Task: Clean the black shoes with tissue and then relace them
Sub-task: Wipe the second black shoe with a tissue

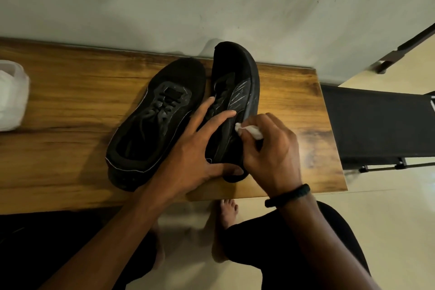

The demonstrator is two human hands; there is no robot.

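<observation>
Two black fabric lace-up shoes on brown wooden table (70, 106). Flat shoe (164, 106) upright, laced. Tipped shoe (237, 70) on edge just beside it, pale streaks on side. Left hand (195, 148) steadies tipped shoe, fingers straight and spread, thumb at heel. Right hand (273, 148) fingers curled, clamped on crumpled white tissue (249, 130), which is pressed to tipped shoe's side.

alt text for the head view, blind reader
The right hand presses a wad of white tissue against the side of a black shoe tipped on edge, steadied by the left hand. The other shoe lies flat beside it, laced, on a wooden table.
</observation>
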